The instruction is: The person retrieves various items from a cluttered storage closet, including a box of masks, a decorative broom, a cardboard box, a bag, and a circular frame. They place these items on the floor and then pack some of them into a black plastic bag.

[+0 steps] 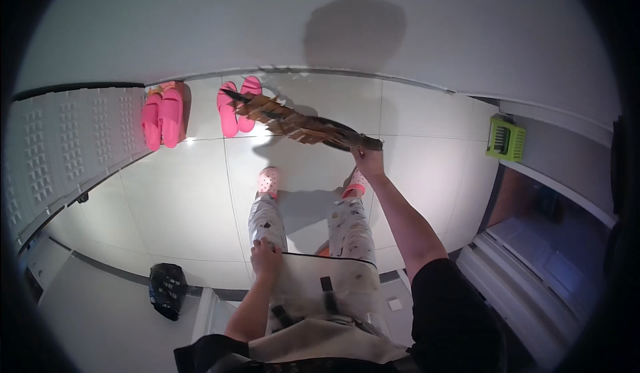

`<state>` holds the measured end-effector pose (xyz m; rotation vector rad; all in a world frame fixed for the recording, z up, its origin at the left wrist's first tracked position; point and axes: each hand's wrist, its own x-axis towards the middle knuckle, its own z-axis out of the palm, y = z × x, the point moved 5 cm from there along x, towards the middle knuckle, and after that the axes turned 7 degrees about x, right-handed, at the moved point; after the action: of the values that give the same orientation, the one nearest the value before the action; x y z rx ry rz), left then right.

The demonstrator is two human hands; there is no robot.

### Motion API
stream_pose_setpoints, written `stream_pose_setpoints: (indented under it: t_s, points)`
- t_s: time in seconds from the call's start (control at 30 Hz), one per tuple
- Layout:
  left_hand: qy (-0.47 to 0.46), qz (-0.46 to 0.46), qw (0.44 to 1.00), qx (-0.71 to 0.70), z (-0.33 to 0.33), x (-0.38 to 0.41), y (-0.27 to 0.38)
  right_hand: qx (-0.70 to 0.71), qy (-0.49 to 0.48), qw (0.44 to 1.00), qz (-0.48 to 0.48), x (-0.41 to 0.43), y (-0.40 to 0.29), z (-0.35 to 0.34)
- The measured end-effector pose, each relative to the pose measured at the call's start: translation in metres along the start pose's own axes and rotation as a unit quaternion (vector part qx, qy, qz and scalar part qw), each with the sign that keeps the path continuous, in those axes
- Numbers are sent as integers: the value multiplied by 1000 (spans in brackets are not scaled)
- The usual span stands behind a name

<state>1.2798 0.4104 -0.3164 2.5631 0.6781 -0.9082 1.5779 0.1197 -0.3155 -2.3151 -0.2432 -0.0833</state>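
My right hand (370,163) grips the thick dark end of a long, slightly curved brown object (300,124). Ragged, overlapping flaps cover most of its length, and a dark strip shows along one side; its exact kind is unclear. It is held out ahead of me, its thin dark tip overlapping a pair of pink slide sandals (229,118) in my view. Low on the left, my left hand (266,259) rests at my patterned trouser leg (267,220), beside the dark-trimmed edge of a pale cloth (325,273) over my lap. Its fingertips are bent, and whether they pinch any fabric is unclear.
More pink slides (162,118) sit on an orange box beside a white textured panel (75,143). A green plastic basket (515,142) stands by the doorway at right. A black bag (167,290) lies lower left. A wall (225,28) bounds the tiled floor (175,188) ahead.
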Motion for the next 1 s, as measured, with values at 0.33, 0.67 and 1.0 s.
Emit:
stream_pose_setpoints:
  t_s: [0.33,0.67,1.0]
  points:
    - [-6,-62,998,27,-6,-6,57,105,-134,985,24,132,89,96]
    - [-17,-53,997,56,-8,11,68,393,-87,910,102,145,244,121]
    - [-11,-11,997,81,-42,25,63,639,51,677,362,110,262,131]
